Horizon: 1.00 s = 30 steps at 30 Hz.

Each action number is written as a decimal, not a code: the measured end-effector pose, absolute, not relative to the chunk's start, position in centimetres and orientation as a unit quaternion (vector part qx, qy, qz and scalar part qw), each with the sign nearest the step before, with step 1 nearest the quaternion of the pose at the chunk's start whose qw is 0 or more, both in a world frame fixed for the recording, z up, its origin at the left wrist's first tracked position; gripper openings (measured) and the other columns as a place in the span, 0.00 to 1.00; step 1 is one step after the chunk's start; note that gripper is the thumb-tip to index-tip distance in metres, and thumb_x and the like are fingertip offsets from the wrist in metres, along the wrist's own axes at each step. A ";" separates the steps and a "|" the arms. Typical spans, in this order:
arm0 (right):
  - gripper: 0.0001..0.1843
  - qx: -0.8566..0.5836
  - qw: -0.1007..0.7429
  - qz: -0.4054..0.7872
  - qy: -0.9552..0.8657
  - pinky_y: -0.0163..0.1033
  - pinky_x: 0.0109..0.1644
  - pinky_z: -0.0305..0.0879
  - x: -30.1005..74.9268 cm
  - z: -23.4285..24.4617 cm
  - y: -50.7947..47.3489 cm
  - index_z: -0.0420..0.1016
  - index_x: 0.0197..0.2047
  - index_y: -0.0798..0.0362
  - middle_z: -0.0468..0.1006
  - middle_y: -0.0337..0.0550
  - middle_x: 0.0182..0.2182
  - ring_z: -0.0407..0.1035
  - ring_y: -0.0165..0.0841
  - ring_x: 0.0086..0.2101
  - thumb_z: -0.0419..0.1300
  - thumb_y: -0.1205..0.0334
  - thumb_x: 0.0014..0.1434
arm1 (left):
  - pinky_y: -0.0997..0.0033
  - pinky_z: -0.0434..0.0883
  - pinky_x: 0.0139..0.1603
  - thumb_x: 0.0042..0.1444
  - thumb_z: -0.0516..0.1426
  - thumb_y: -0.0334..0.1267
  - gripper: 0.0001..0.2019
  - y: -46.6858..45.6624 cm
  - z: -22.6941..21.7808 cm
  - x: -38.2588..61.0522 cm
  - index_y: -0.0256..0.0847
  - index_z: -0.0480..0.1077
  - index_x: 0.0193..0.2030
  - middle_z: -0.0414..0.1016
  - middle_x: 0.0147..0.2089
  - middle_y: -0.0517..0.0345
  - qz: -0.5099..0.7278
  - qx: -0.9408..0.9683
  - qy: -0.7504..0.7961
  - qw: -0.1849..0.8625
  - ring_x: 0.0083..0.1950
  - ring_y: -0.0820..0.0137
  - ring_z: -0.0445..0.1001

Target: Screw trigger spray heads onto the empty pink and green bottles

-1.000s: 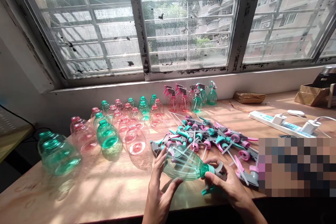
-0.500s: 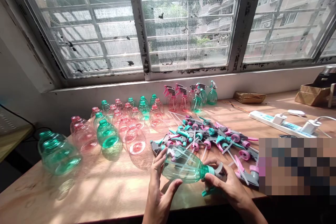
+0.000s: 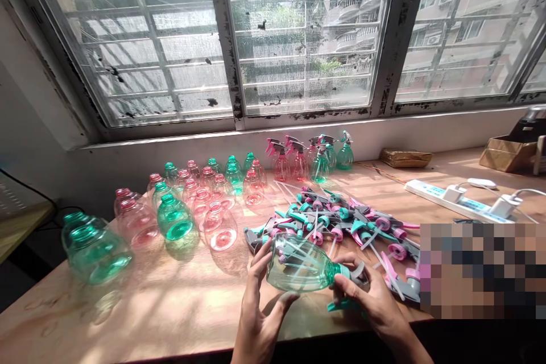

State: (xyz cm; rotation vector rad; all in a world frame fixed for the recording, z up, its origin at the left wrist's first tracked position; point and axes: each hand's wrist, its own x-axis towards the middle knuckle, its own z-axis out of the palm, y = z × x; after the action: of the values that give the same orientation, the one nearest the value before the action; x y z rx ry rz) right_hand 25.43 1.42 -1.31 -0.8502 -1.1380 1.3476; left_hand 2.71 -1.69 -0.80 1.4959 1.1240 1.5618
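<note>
A clear green spray bottle [image 3: 298, 267] lies sideways between my hands, just above the near part of the table, its base to the left. My left hand [image 3: 262, 310] is curved around the base end, thumb below and fingers on the far side. At the neck, my right hand [image 3: 375, 298] grips the spray head [image 3: 341, 306], which has a teal collar and trigger and a grey body partly hidden by my fingers. The head sits on the bottle's neck; how tightly I cannot tell. Just beyond lies a heap of loose pink, teal and grey spray heads [image 3: 324, 219] with white tubes.
Open-necked green bottles [image 3: 174, 219] and pink bottles [image 3: 220, 227] stand on the left of the wooden table [image 3: 179, 307]. Several bottles with spray heads [image 3: 319, 168] stand by the wall. A white power strip [image 3: 456, 202] and a blurred patch are at right.
The bottle has shifted slightly to the right and tilted a little in my hands. My left thumb has moved slightly along it. The other bottles and the heap look the same.
</note>
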 end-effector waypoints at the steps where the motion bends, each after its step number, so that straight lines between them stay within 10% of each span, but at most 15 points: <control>1: 0.24 -0.362 0.555 0.574 -0.482 0.40 0.32 0.77 25.4 -1.3 1.4 0.78 0.44 0.50 0.82 0.36 0.22 0.78 0.37 0.24 0.77 0.42 0.54 | 0.49 0.75 0.68 0.63 0.68 0.46 0.28 -1.7 -0.8 2.6 0.54 0.67 0.68 0.57 0.80 0.48 0.597 0.582 0.437 0.337 0.81 0.46 0.56; 30: 0.25 -0.352 0.548 0.598 -0.467 0.41 0.33 0.79 25.6 -1.3 1.4 0.78 0.45 0.50 0.83 0.35 0.24 0.79 0.35 0.25 0.79 0.44 0.53 | 0.40 0.59 0.78 0.64 0.66 0.46 0.31 -1.4 -0.7 2.5 0.58 0.64 0.72 0.61 0.79 0.51 0.585 0.589 0.453 0.324 0.80 0.46 0.58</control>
State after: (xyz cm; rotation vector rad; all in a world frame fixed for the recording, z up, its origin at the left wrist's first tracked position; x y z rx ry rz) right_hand 25.58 1.36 -1.31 -0.8336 -1.1060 1.4174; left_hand 2.49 -1.45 -0.67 1.5457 1.1872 1.5352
